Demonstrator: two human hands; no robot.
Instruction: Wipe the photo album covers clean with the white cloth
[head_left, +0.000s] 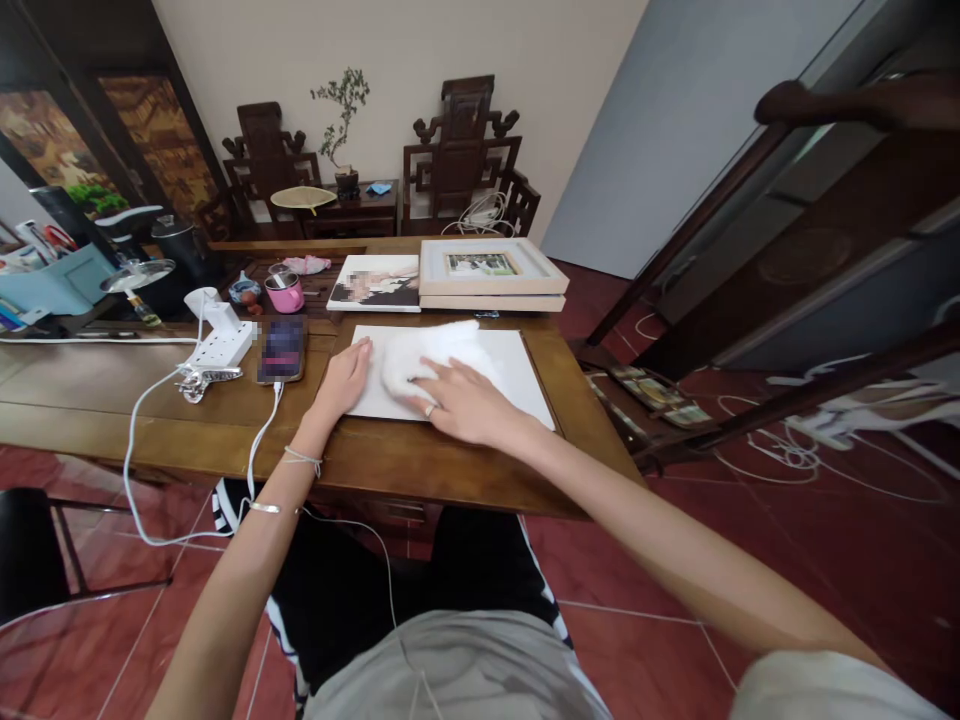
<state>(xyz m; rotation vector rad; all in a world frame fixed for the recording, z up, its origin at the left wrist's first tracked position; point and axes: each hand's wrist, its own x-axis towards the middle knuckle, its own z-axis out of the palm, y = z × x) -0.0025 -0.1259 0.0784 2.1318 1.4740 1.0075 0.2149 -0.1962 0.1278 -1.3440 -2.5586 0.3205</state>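
A flat white board (517, 375) lies on the wooden table (90, 395) in front of me. My left hand (341, 380) rests flat on the board's left edge, fingers stretched out. My right hand (457, 400) lies on a soft white cloth (431, 350), pressing it onto the board; its fingers are spread over the cloth's near edge. A ring shows on one finger of the right hand.
Behind the board are a photo print (375, 283) and stacked picture frames (491, 272). To the left lie a phone (282, 350) on a white cable, a power strip (221, 348), a metal clip (199, 380) and a pink cup (286, 292). Carved chairs stand behind; cables lie on the red floor at right.
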